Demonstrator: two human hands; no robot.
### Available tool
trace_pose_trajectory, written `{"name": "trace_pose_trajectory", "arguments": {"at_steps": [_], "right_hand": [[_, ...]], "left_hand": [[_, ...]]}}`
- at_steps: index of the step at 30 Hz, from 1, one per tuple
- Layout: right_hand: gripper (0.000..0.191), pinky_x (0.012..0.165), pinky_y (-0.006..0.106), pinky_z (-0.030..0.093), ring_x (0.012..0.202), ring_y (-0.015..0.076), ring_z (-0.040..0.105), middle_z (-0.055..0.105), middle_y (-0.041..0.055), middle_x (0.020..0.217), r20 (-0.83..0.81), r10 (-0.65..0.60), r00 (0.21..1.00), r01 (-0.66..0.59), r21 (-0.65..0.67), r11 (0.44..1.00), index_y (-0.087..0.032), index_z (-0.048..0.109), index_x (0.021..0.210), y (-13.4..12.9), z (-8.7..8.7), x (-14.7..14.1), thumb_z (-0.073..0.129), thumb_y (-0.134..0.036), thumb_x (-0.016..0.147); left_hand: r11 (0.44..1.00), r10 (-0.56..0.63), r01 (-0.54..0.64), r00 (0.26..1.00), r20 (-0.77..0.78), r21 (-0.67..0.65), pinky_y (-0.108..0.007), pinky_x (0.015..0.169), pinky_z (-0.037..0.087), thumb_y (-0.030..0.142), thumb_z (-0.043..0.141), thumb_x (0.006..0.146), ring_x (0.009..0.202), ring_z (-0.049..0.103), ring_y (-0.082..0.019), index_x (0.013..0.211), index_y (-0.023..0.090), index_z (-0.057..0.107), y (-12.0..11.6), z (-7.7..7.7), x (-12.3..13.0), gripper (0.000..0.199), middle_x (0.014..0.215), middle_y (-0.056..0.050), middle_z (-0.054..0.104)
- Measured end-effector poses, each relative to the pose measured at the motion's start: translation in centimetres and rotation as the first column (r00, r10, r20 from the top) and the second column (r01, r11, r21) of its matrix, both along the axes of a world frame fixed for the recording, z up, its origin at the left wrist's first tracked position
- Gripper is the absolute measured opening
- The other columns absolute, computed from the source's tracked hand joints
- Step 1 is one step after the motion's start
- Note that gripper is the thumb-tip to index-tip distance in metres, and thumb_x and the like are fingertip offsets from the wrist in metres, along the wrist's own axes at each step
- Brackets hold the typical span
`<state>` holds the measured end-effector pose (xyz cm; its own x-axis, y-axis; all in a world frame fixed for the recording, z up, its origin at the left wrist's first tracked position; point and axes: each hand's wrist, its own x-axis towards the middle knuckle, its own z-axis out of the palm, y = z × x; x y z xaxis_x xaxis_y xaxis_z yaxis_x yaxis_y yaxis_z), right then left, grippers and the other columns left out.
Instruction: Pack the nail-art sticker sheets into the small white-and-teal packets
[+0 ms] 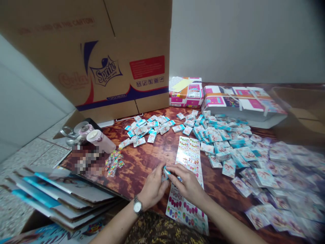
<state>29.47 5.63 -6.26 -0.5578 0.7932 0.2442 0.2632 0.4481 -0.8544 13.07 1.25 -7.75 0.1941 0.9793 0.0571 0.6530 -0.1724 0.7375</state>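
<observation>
Head view: two bare hands at work over a dark red-brown table (pixel 149 159). Left hand (pixel 155 183) and right hand (pixel 186 183) meet near the table's near edge, fingers drawn together, both pinching one small white-and-blue box (pixel 166 171); their fingers partly cover it, so whether its flap is closed cannot be told. The box sits between the hands, just left of a long printed sheet (pixel 189 152) bearing rows of small coloured shapes; the right hand and forearm cross above this sheet. A wristwatch (pixel 137 205) encircles the left wrist. Beyond the hands, slightly left, lies a loose cluster of similar boxes (pixel 152 127); a larger heap (pixel 218 135) spreads to the right of the sheet. Flat packets (pixel 299 183), blurred toward the edge, cover the near right. On the left, small bags of coloured pieces (pixel 114 162) lie just beside a pink tumbler (pixel 104 142). At the far side stand a large Sprite carton (pixel 122 34) and two pink-and-white wrapped boxes (pixel 186 98); printed cardboard sheets (pixel 63 193) are stacked, overlapping, at near left
</observation>
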Motion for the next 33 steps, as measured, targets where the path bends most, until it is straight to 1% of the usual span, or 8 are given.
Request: {"name": "trace_pose_trajectory", "arguments": {"at_steps": [5,8,11,14,17,23,28,33], "right_hand": [[0.026,0.082,0.034,0.047,0.093,0.0195,0.056,0.061,0.0073,0.099,-0.038,-0.051,0.998,0.048,-0.065,0.997,-0.024,0.062,0.108,-0.1,-0.3,-0.1,0.046,-0.026,0.088],[0.026,0.081,0.033,0.047,0.092,0.019,0.056,0.06,0.0067,0.095,-0.062,-0.097,0.993,0.089,-0.11,0.99,-0.024,0.063,0.108,-0.3,-0.9,-0.3,0.047,-0.027,0.088],[0.026,0.085,0.033,0.045,0.095,0.0191,0.055,0.059,0.0065,0.097,-0.086,-0.165,0.983,0.15,-0.154,0.977,-0.025,0.062,0.109,-0.9,-1.6,-0.7,0.046,-0.027,0.089],[0.026,0.089,0.033,0.043,0.098,0.019,0.055,0.059,0.0062,0.1,-0.116,-0.231,0.966,0.205,-0.199,0.958,-0.025,0.062,0.11,-1.8,-2.3,-1.1,0.046,-0.026,0.089],[0.026,0.091,0.034,0.042,0.1,0.019,0.054,0.059,0.0064,0.103,-0.133,-0.272,0.953,0.237,-0.232,0.943,-0.024,0.061,0.11,-2.4,-2.8,-1.5,0.046,-0.026,0.089],[0.028,0.102,0.04,0.033,0.116,0.0198,0.046,0.053,0.0078,0.123,-0.15,-0.312,0.938,0.259,-0.294,0.92,-0.023,0.06,0.112,-3.0,-3.0,-2.1,0.046,-0.029,0.089],[0.031,0.101,0.042,0.035,0.112,0.0207,0.051,0.057,0.0095,0.121,-0.176,-0.325,0.929,0.234,-0.401,0.886,-0.02,0.059,0.114,-3.1,-2.9,-2.1,0.047,-0.032,0.088],[0.032,0.101,0.044,0.034,0.113,0.0233,0.051,0.057,0.0097,0.121,-0.151,-0.36,0.921,0.281,-0.383,0.88,-0.02,0.06,0.114,-3.4,-3.5,-2.1,0.049,-0.033,0.087]], "left_hand": [[1.0,0.007,-0.007,1.0,-0.005,0.031,-0.042,0.097,0.04,0.017,0.044,0.082,0.117,0.046,-0.022,0.133,0.013,0.027,0.0,-0.1,0.0,0.055,0.127,-0.015,0.047],[0.998,0.001,0.002,0.999,-0.039,0.07,-0.044,0.099,0.038,0.019,0.042,0.084,0.123,0.041,-0.023,0.137,0.015,0.022,0.0,-0.7,0.1,0.056,0.134,-0.016,0.041],[0.995,-0.023,0.033,0.994,-0.104,0.098,-0.047,0.101,0.035,0.02,0.038,0.086,0.127,0.033,-0.024,0.139,0.014,0.016,-0.1,-1.4,0.3,0.057,0.138,-0.016,0.035],[0.995,-0.035,0.049,0.985,-0.169,0.081,-0.05,0.102,0.032,0.022,0.035,0.089,0.129,0.03,-0.025,0.14,0.014,0.011,-0.4,-1.9,0.5,0.057,0.139,-0.017,0.032],[0.997,-0.033,0.046,0.979,-0.201,0.058,-0.051,0.102,0.03,0.023,0.033,0.089,0.131,0.026,-0.026,0.14,0.012,0.009,-0.7,-2.1,0.7,0.057,0.141,-0.018,0.03],[0.998,0.022,-0.009,0.974,-0.227,0.058,-0.05,0.103,0.028,0.017,0.032,0.087,0.131,0.024,-0.027,0.14,0.009,0.007,-0.8,-2.1,1.2,0.059,0.143,-0.019,0.024],[1.0,-0.016,0.016,0.952,-0.306,-0.004,-0.05,0.103,0.027,0.019,0.03,0.088,0.132,0.02,-0.028,0.14,0.005,0.005,-0.8,-1.7,1.4,0.059,0.144,-0.02,0.019],[0.997,-0.003,-0.029,0.919,-0.393,-0.074,-0.049,0.1,0.031,0.017,0.031,0.085,0.131,0.022,-0.03,0.14,0.009,0.001,-0.8,-1.3,1.6,0.063,0.146,-0.016,0.017]]}}
